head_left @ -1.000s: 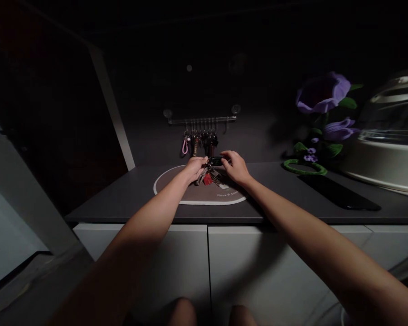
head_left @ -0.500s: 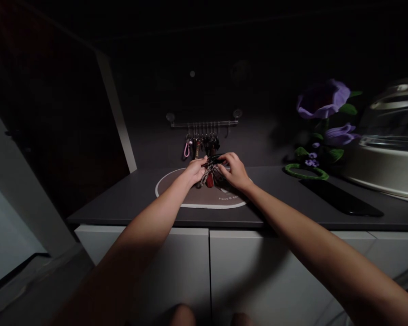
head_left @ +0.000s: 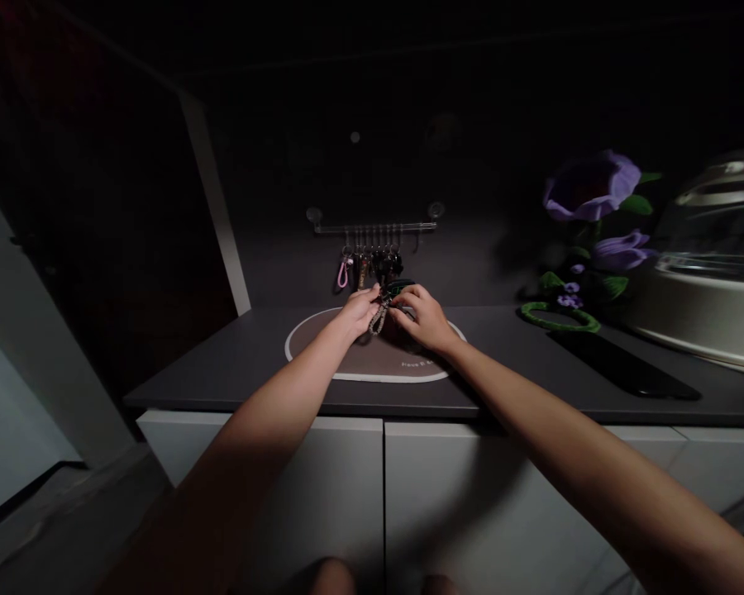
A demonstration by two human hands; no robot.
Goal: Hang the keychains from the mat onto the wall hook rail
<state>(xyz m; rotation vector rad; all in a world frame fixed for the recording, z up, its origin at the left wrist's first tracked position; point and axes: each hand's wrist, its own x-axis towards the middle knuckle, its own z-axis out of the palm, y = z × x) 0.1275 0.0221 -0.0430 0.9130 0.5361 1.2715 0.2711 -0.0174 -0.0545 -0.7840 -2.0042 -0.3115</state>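
My left hand (head_left: pixel 360 310) and my right hand (head_left: pixel 420 318) meet above a dark oval mat with a pale rim (head_left: pixel 372 362). Between them is a bunch of keys (head_left: pixel 379 316) with a braided cord strap (head_left: pixel 378 321) hanging below my left hand. My left fingers are closed on the bunch. My right fingers pinch a dark key fob (head_left: pixel 400 287) at its top. The hands hide most of the bunch, and I cannot make out its red piece.
A wall rail (head_left: pixel 375 226) behind the mat holds several hanging keychains (head_left: pixel 372 266). Purple artificial flowers (head_left: pixel 592 187), a green ring (head_left: pixel 559 322), a black flat slab (head_left: pixel 623 365) and a large metallic appliance (head_left: pixel 713 306) stand to the right on the dark countertop (head_left: pixel 223 357).
My hands have drawn closer together around the bunch. The red piece visible earlier is now out of sight, and the braided strap hangs shorter under my left hand.
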